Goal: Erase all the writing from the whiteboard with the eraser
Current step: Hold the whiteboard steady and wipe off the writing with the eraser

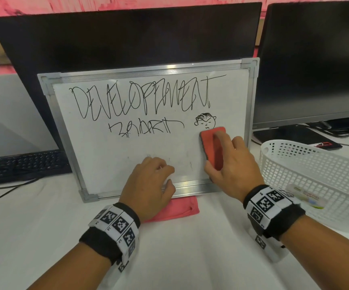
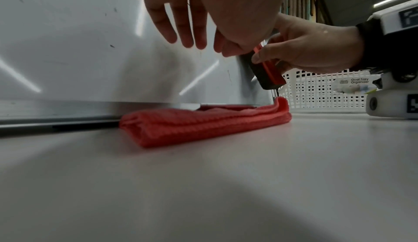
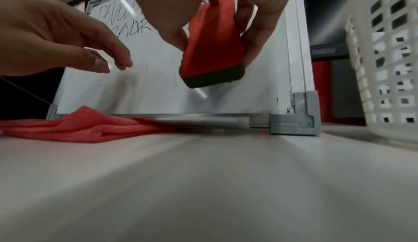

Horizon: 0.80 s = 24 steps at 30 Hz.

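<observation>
Mid-erase: the right hand (image 1: 235, 162) clamps the red eraser (image 1: 213, 141) on the whiteboard (image 1: 110, 147) at centre right; the left hand (image 1: 150, 183), fingers relaxed, steadies the lower edge. Next, upward strokes through the doodle (image 1: 205, 120) and lettering (image 1: 140, 99).

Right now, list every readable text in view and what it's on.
"DEVELOPMENT": top line on the whiteboard.
Second handwritten line: partly erased, unreadable.
"Oval Tray Organizer": label on the white basket.
Monitor bezel logo: too blurred.
Wristband markers: coded patterns, no words.
</observation>
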Tool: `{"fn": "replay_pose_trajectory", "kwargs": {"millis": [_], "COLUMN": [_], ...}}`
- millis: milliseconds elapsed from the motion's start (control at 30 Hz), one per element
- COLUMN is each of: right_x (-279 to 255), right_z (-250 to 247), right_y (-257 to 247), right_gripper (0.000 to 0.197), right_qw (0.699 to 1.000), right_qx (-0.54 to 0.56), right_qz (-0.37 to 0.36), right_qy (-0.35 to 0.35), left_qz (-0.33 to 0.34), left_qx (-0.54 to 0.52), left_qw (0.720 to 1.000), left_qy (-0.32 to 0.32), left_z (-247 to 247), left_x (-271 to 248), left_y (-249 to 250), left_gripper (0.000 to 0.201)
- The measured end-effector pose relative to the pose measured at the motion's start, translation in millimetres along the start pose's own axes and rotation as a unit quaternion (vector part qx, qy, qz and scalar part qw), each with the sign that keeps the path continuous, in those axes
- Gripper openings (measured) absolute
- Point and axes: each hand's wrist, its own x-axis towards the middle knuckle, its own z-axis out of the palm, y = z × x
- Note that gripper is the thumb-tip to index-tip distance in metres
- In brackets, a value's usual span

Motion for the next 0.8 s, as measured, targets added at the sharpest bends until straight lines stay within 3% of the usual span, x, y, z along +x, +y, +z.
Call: {"fn": "replay_pose_trajectory", "kwargs": {"millis": [167, 300, 467, 667, 800], "right_x": [-1.8, 2.2, -1.0, 4.4, -0.2], "right_z": [2.3, 2.7, 4.5, 3.5, 3.8], "right_y": [-1.2, 1.5, 2.0, 1.6, 0.5], "right_gripper": [0.070, 0.066, 0.068, 0.065, 0.067], "right_qw": [1.000, 1.000, 1.000, 1.000, 1.000], "right_qx": [-0.020, 0.009, -0.021, 0.004, -0.027], "right_qz": [0.002, 0.006, 0.006, 0.000, 0.000], "right_qy": [-0.023, 0.011, -0.016, 0.028, 0.000], "left_qz": [-0.020, -0.056, -0.074, -0.086, -0.089], "left_qx": [0.096, 0.149, 0.163, 0.170, 0.170], "left_qw": [0.995, 0.986, 0.982, 0.980, 0.980], "left_qy": [-0.012, -0.051, -0.057, -0.054, -0.056], "left_z": [-2.4, -4.0, -2.5, 2.0, 1.6], "left_x": [0.9, 1.1, -0.4, -1.2, -2.5], "left_y": [-2.8, -3.3, -2.6, -3.1, -3.1], "left_gripper": [0.041, 0.057, 0.065, 0.074, 0.073]}}
